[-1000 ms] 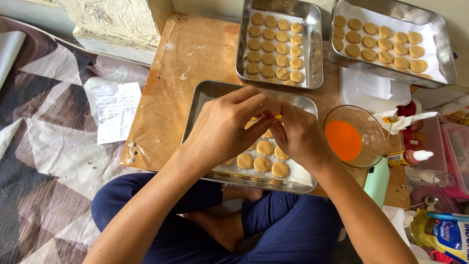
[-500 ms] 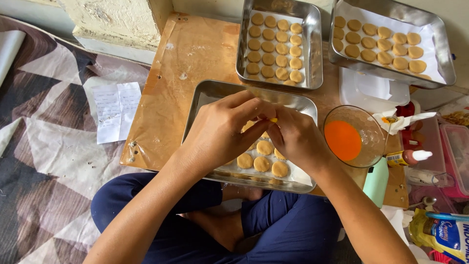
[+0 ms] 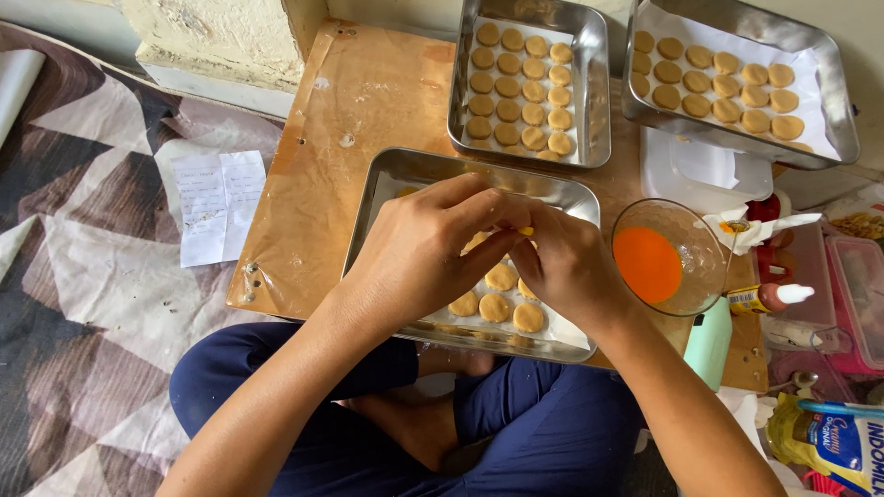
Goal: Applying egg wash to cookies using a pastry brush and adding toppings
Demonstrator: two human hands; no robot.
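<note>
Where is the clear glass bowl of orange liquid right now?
In the head view, the clear glass bowl of orange liquid sits on the brown board, just right of the right hand and below the paper-lined metal tray.

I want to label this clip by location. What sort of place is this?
Probably a home, with baking done on the floor. A person sits cross-legged at a low wooden board holding metal trays of small round cookies. A glass bowl of orange liquid stands beside them, and a patterned mat covers the floor.
</note>
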